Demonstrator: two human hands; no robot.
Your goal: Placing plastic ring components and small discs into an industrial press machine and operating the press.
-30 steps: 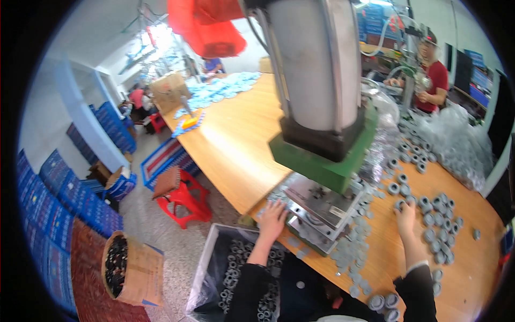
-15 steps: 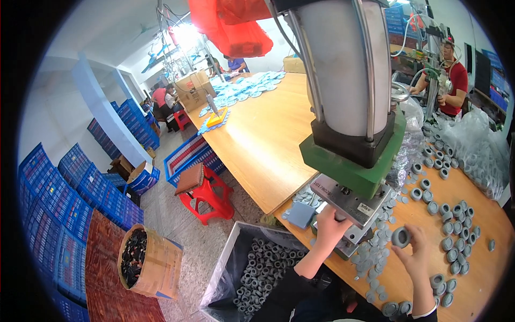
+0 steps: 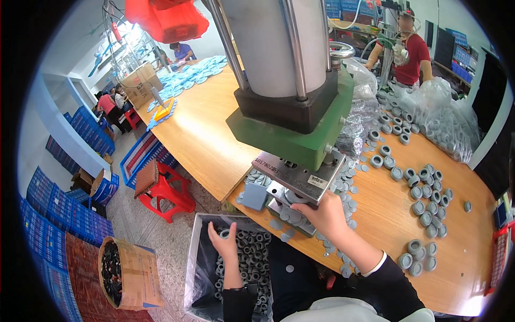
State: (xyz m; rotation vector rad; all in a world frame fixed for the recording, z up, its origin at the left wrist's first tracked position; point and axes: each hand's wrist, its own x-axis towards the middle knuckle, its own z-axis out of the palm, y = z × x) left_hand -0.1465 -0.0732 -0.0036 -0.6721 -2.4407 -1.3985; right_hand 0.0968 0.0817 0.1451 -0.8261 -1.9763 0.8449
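Observation:
Over the liner-covered bin (image 3: 191,257) at the lower middle, my left hand (image 3: 227,248) has its thumb and fingers spread. A grey ring (image 3: 224,233) shows between them, apparently loose over the heap. My right hand (image 3: 328,216) reaches under the press's metal upper die (image 3: 300,177), its fingers closed on a grey ring (image 3: 291,197) at the lower tooling. The fingers and the die partly hide that ring. Grey discs (image 3: 296,217) lie around the tooling, and a blue-grey block (image 3: 254,196) stands to its left.
The press's green head (image 3: 289,134) and cylinder rise close in front. Grey rings (image 3: 429,198) and a clear plastic bag (image 3: 440,118) occupy the right table. A red stool (image 3: 170,196) and a carton (image 3: 137,279) stand on the left. A person in red works opposite.
My left hand has come out from under the press and moved left over the bin. My right hand has carried its grey ring from the table's right side into the press. The view has shifted right.

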